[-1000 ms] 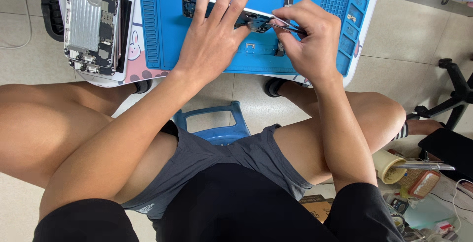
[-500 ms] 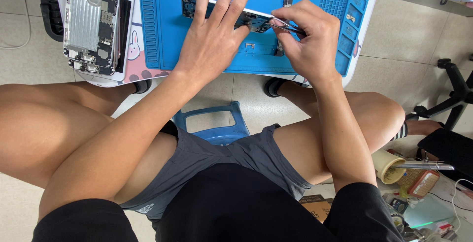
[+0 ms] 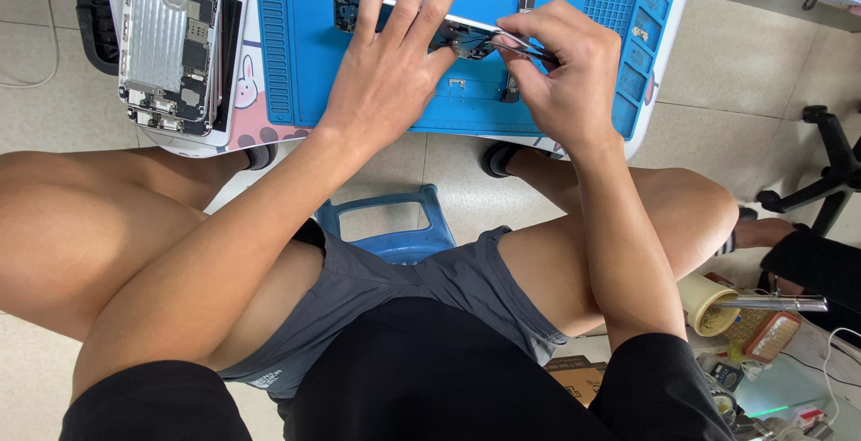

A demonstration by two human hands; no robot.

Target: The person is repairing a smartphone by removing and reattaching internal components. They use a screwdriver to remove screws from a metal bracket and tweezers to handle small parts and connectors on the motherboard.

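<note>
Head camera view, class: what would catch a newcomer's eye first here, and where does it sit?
The bright blue work mat fills the top middle. On it the left hand presses down an opened phone, while the right hand works tweezers into it. Another opened phone lies at top left.

opened phone [image 3: 421,24], dark insides showing, silver edge | lying flat, lengthwise across the top of the blue mat [image 3: 305,55] | thin metal tweezers [image 3: 525,49], tips right at the phone's middle, angled low
</note>
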